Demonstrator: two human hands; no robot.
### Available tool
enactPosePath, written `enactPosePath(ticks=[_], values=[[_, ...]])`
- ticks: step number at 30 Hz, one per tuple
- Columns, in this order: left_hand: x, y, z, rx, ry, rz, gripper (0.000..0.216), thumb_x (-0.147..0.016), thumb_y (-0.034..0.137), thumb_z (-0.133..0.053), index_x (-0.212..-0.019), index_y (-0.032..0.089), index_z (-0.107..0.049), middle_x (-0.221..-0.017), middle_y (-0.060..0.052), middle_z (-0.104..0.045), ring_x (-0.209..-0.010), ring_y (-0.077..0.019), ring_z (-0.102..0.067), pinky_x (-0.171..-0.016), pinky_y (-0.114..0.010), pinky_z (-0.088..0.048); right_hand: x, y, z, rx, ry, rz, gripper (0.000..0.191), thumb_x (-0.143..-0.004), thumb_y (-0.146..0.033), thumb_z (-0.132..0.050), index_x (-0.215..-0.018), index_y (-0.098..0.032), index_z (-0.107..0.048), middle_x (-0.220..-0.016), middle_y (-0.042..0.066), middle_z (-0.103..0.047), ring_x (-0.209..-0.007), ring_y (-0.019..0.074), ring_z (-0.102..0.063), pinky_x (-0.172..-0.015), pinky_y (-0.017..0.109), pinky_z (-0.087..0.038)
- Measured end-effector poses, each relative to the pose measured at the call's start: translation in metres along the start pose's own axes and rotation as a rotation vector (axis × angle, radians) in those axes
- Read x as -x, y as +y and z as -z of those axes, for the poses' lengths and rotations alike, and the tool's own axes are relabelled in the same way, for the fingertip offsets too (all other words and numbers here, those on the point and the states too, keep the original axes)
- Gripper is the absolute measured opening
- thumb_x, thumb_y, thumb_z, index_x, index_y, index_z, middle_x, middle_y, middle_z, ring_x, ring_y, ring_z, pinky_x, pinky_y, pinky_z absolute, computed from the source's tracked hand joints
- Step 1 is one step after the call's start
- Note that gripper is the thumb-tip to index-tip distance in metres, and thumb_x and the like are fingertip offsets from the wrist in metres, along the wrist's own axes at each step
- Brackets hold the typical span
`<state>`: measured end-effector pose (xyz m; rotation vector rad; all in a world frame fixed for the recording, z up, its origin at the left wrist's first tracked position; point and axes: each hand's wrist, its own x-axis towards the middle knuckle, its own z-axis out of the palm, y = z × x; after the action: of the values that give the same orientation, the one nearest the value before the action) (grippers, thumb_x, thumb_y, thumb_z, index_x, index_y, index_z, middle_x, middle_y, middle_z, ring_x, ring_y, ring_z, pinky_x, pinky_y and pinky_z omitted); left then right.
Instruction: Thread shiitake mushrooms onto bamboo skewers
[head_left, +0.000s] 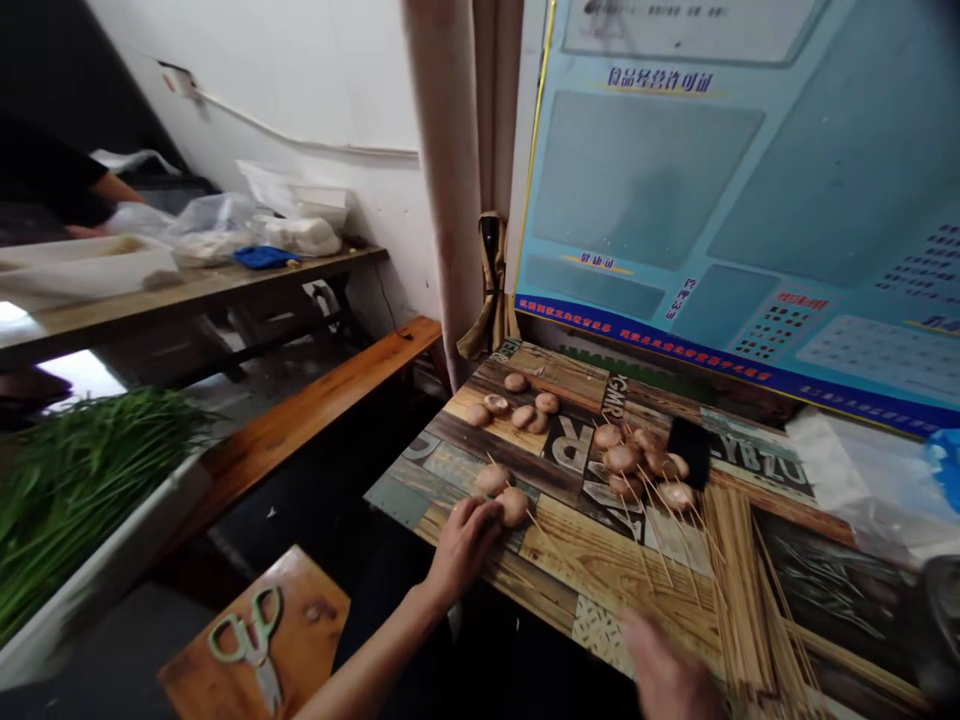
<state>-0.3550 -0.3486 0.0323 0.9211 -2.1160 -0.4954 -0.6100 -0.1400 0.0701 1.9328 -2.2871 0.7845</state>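
Observation:
My left hand (pixel 466 540) rests at the table's near edge, its fingers closed on the side of a brown mushroom (pixel 513 507). A second mushroom (pixel 493 480) touches that one, and a thin wooden skewer (pixel 541 530) sticks out to the right. My right hand (pixel 664 660) is smeared by motion at the front edge, left of a bundle of bare skewers (pixel 739 590); its fingers cannot be made out. Several skewered mushrooms (pixel 621 459) lie in a pile beyond the bundle. Loose mushrooms (pixel 523 416) are scattered at the back left.
A patterned table (pixel 585 545) bears all this, with plastic bags (pixel 847 480) at its right. Green scissors (pixel 255 640) lie on a wooden stool (pixel 315 600). Leafy greens (pixel 90 480) fill a crate at left. Behind, a person's arm (pixel 112 188) reaches over another table (pixel 225 283).

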Motion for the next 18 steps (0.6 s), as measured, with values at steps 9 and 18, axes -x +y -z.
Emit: enactPosePath(ticks=[9, 18], values=[[-0.002, -0.002, 0.000, 0.009, -0.034, 0.024, 0.036, -0.100, 0.031, -0.048, -0.133, 0.022, -0.061, -0.105, -0.009, -0.064, -0.093, -0.0192, -0.063, -0.084, -0.034, -0.056, -0.003, -0.064, -0.052, 0.042, -0.061, 0.204, 0.043, -0.104, -0.023, -0.030, -0.079, -0.021, -0.064, -0.059, 0.002, -0.065, -0.053, 0.0125, -0.065, -0.055, 0.020, -0.041], [-0.008, 0.008, -0.002, 0.290, -0.086, 0.322, 0.041, -0.094, 0.050, -0.053, -0.116, 0.020, -0.072, -0.093, -0.007, -0.062, -0.086, -0.0201, -0.054, -0.080, -0.035, -0.049, -0.002, -0.059, -0.058, 0.055, -0.082, 0.214, 0.043, -0.105, -0.026, -0.029, -0.083, -0.022, -0.066, -0.059, 0.002, -0.068, -0.053, 0.0124, -0.066, -0.053, 0.019, -0.041]])
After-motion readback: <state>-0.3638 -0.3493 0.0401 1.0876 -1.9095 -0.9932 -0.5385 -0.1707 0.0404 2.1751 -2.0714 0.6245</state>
